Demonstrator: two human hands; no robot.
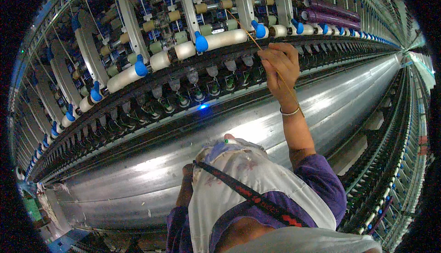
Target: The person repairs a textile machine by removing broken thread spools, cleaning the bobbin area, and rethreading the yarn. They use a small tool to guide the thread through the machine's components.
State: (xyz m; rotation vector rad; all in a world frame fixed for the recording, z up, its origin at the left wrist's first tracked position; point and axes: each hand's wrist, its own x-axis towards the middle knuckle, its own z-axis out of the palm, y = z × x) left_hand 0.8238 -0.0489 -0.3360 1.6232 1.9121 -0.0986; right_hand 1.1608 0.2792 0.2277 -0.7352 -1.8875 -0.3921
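Note:
My right hand (281, 69) is raised in front of a long spinning frame and pinches a thin tan stick (250, 38). The stick slants up and left past the white front rollers (226, 38). Its upper tip lies near the tan rollers (206, 6) behind them, and its lower end runs down along my wrist. Low at my left side, only the edge of my left hand (187, 170) shows beside the white apron (243, 175). Its fingers are mostly hidden behind the cloth, so what they do cannot be seen.
Blue knobs (201, 42) sit between the white rollers, with a row of spindles (198, 94) below. A blue light (203, 107) glows near a broad metal cover (151, 172). Purple tubes (331, 18) lie at upper right. Another machine row (390, 188) stands at right.

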